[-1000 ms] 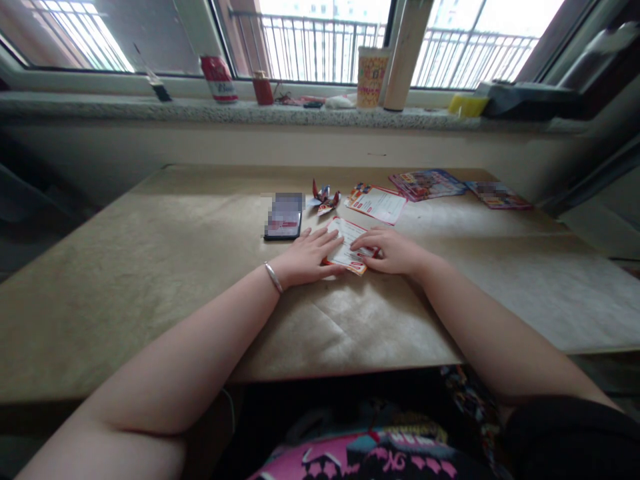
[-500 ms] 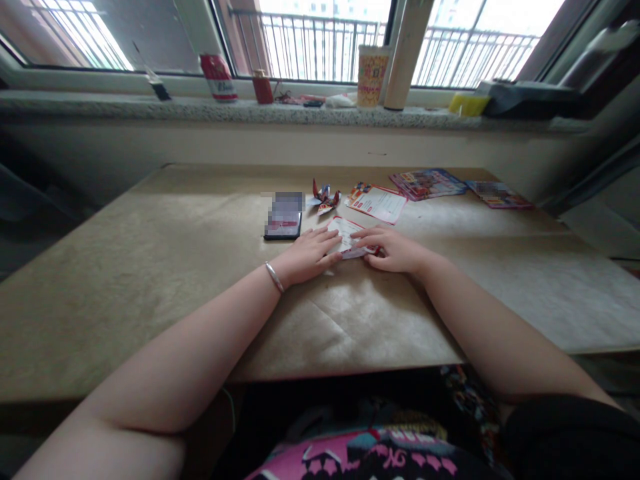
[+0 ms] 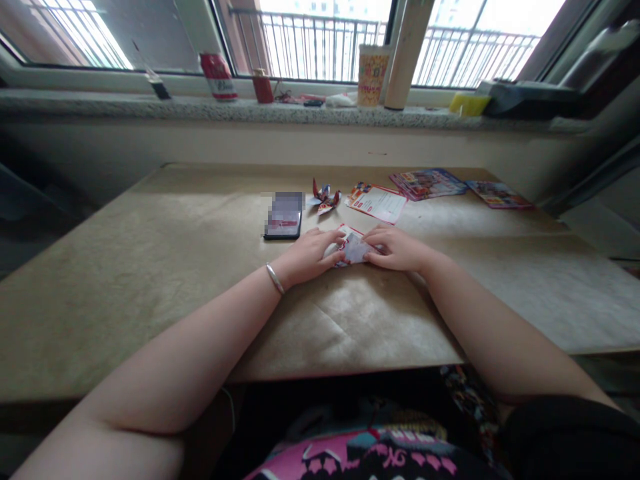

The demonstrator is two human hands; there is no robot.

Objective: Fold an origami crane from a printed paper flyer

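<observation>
A small folded sheet of paper point(image 3: 356, 249), whitish with red print, lies on the table between my hands. From the left, my left hand point(image 3: 313, 255) grips its edge, with the thumb on the near side and the fingers along the far side. My right hand point(image 3: 397, 249) pinches the opposite side, fingers bent over it and thumb near the front edge. Parts of the paper are hidden under my fingers. Just beyond sits a folded paper figure point(image 3: 326, 199) with pointed red and blue tips. Left of that lies a phone point(image 3: 284, 217), its screen blurred out.
Behind the paper lies a white printed sheet with a coloured corner point(image 3: 379, 204). Colourful printed sheets point(image 3: 430, 183) and another such stack point(image 3: 500, 195) are at the back right. On the windowsill point(image 3: 300, 115) stand a red can point(image 3: 217, 77) and a patterned cup point(image 3: 373, 77).
The paper's near part has been folded over, so a paler face shows and the sheet looks smaller. My left fingers have drawn in from lying flat; my right hand has shifted slightly.
</observation>
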